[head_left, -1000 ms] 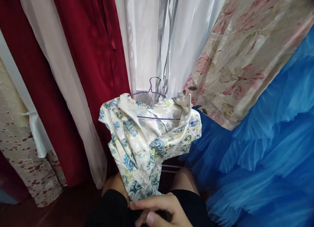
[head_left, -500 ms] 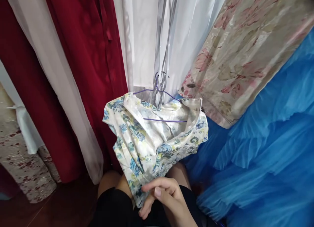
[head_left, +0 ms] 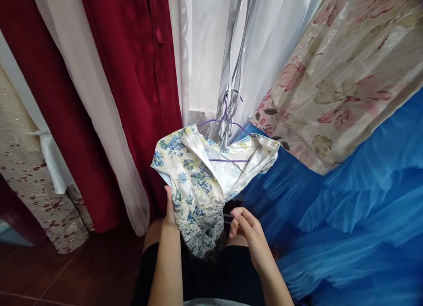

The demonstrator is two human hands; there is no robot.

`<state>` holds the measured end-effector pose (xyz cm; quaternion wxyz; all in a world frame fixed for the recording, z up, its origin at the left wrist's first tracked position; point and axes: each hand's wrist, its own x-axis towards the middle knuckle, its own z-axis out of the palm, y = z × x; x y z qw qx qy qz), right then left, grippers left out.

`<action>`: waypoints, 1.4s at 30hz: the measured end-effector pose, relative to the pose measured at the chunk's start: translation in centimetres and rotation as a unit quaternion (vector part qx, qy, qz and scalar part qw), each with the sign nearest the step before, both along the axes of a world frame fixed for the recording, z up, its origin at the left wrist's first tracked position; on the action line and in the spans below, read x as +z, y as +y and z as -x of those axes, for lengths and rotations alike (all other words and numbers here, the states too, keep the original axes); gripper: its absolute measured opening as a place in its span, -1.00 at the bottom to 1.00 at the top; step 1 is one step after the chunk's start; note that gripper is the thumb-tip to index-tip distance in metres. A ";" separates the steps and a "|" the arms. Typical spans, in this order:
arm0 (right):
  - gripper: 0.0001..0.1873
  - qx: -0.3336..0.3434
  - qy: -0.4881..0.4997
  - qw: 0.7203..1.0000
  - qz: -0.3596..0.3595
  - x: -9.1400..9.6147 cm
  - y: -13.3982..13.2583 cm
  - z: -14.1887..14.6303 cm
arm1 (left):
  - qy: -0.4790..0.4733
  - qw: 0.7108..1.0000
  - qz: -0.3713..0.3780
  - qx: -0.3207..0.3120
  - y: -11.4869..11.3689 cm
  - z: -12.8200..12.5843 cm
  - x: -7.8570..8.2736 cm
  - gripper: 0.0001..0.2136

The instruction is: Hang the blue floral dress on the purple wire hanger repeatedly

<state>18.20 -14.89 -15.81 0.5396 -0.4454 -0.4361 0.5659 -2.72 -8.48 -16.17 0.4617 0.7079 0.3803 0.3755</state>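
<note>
A white dress with blue and yellow flowers [head_left: 198, 182] hangs crumpled on a purple wire hanger [head_left: 228, 121] in front of me. My left hand [head_left: 170, 209] reaches under the dress's left side and holds it up; only the thumb shows, the fingers are hidden behind the cloth. My right hand [head_left: 246, 224] is just right of the dress's lower part, fingers curled in a pinch near the cloth's edge; what they hold is not clear. My knees and black shorts [head_left: 211, 275] are below.
Hanging garments surround me: dark red fabric [head_left: 132, 77], sheer white cloth [head_left: 86, 103], silver-white satin [head_left: 211, 55], a beige rose-print piece [head_left: 340, 77] and blue tulle [head_left: 346, 218] at right. A beaded beige fabric [head_left: 23, 165] hangs far left. Dark wooden floor [head_left: 76, 275] below.
My left arm has come into view and gone under the dress. My right hand rose from my lap to the dress's lower right. The dress and hanger lifted and shifted right.
</note>
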 end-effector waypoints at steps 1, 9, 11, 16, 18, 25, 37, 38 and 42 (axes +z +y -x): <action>-0.59 0.005 -0.025 1.000 -0.017 0.0 0.4 0.3 | -0.120 0.992 0.041 -0.010 -0.3 0.1 -0.2 -0.23; -0.55 -0.002 -0.118 0.989 -0.093 1.0 1.7 1.6 | -0.471 0.848 0.240 0.023 -1.5 -0.9 -0.4 -0.36; -0.56 -0.003 -0.085 0.992 -0.091 1.0 1.7 1.5 | -0.448 0.861 0.235 0.055 -1.4 -0.8 -0.4 -0.41; -0.60 -0.021 -0.073 0.994 -0.076 1.0 1.1 0.7 | -0.378 0.888 0.077 0.251 -0.8 -0.5 0.1 -0.58; -0.60 -0.028 -0.085 0.993 -0.071 1.1 0.7 0.4 | -0.353 0.837 -0.058 0.414 -1.0 -1.4 0.5 -0.68; -0.65 -0.060 -0.078 0.993 -0.068 1.5 0.1 0.6 | -0.192 0.892 -0.253 0.322 -3.9 -7.8 0.5 -0.80; -0.67 -0.048 -0.105 0.991 -0.065 3.0 1.2 0.0 | -0.022 0.990 -0.122 0.072 -2.9 -7.5 -0.4 -0.89; -0.69 -0.048 -0.103 0.991 -0.069 3.7 2.1 -0.2 | -0.004 0.990 -0.128 0.063 -2.7 -7.3 -0.2 -0.90; -0.77 -0.058 -0.056 0.990 -0.119 8.4 7.3 -0.4 | 0.082 0.990 -0.107 0.032 -2.2 -6.2 0.9 -0.89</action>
